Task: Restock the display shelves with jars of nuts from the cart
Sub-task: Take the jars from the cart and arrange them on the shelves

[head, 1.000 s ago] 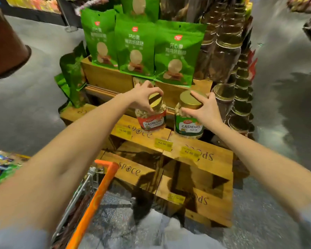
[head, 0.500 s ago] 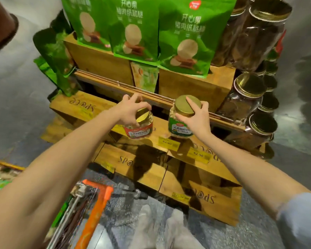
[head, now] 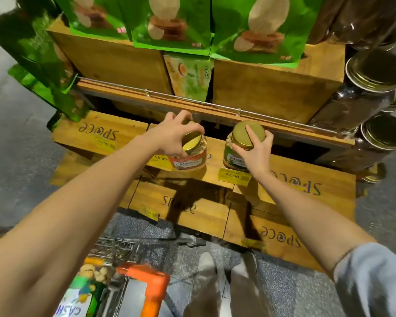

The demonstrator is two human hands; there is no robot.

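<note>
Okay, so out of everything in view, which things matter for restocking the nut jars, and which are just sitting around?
Part of the job:
- red-labelled gold-lidded cashew jar, in left hand
- green-labelled gold-lidded cashew jar, in right hand
- wooden display crate shelf
- orange-handled wire cart

Just there:
- green snack pouches
- dark gold-lidded jars
- yellow price tags

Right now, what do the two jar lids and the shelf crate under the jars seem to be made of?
Both lids, left and right, look like gold-coloured metal with a satin sheen, though painted plastic is possible. The crate looks like stained wood: grain lines and plank seams show, with matte printed lettering.
</note>
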